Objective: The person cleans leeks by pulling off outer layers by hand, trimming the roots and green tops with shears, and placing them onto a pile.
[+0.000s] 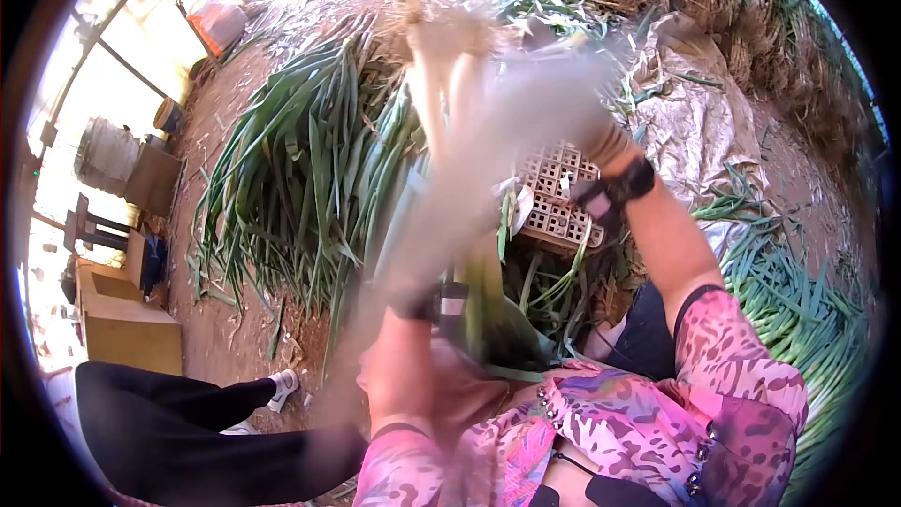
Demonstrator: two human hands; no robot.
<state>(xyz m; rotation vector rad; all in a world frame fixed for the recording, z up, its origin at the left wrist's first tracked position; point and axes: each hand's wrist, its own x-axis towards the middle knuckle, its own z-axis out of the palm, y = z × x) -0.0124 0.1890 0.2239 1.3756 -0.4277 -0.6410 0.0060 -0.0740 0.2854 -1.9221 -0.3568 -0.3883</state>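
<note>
Both hands wear pale gloves and are smeared by motion. My left hand point(449, 211) is wrapped round a few leeks, whose white stems point(434, 99) and brown roots point(422, 33) point away from me. Their green leaves point(486, 305) hang down toward my lap. My right hand point(554, 99) is beside the stems, close to the root end; its fingers are too blurred to make out. Just below it lies an upturned plastic crate point(561, 195) with a grid of square holes. A heap of leeks point(300, 160) with long green leaves lies to the left.
More leeks point(798, 319) are piled at the right, and bundles with roots outward point(741, 28) line the back. A crumpled pale sheet point(694, 113) covers ground nearby. Another person's dark-trousered leg point(188, 422) is at lower left, near a wooden box point(127, 329).
</note>
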